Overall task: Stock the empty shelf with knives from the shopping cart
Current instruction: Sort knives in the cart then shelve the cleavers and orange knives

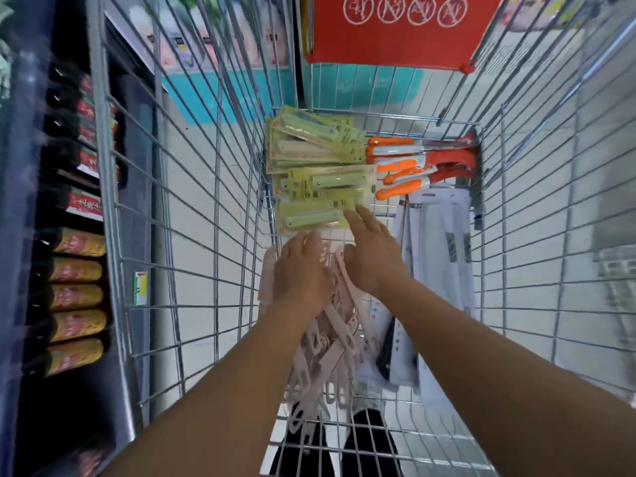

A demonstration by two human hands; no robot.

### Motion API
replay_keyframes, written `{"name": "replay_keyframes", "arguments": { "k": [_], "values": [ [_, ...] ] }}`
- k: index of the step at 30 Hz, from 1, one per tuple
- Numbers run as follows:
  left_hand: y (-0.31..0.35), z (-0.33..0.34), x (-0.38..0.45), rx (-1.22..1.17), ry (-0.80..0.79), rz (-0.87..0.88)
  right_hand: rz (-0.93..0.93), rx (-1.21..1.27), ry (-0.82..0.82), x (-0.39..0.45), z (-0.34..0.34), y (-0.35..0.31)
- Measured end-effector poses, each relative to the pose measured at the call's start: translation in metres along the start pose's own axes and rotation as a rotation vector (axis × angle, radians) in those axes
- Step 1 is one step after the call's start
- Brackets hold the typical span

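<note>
Both my hands reach down into a wire shopping cart (192,187). Several green carded knives (318,173) lie in a pile at the far left of the cart floor. Orange-handled knives (409,163) lie to their right at the far end. My right hand (370,249) is stretched out flat, its fingertips at the near edge of the green packs. My left hand (303,270) rests with relaxed fingers over a heap of pale pink plastic pieces (330,342). Neither hand grips anything that I can see.
White packaged knives (444,242) lie along the cart's right side. A red sign (399,29) hangs on the cart's far wall. Shelves of bottles (75,270) stand close on the left. The floor is white tile, and dark shoes show under the cart.
</note>
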State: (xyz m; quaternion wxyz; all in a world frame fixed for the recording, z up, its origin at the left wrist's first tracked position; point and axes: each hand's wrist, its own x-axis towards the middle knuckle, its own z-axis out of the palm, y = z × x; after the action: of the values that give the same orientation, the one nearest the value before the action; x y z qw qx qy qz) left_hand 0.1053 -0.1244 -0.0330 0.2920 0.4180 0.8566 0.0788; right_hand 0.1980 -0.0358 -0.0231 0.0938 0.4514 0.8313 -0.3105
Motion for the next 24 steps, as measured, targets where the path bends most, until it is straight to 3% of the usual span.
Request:
{"name": "replay_keyframes", "arguments": {
  "k": [8, 18, 24],
  "values": [
    [0.060, 0.013, -0.044, -0.134, -0.081, 0.017, 0.251, 0.111, 0.165, -0.071, -0.012, 0.048],
    [0.095, 0.066, -0.078, -0.088, -0.300, -0.002, 0.508, 0.121, 0.083, -0.120, -0.001, 0.088],
    [0.104, 0.075, -0.082, -0.139, -0.359, -0.037, 0.554, 0.190, 0.096, -0.118, 0.003, 0.086]
  ]
}}
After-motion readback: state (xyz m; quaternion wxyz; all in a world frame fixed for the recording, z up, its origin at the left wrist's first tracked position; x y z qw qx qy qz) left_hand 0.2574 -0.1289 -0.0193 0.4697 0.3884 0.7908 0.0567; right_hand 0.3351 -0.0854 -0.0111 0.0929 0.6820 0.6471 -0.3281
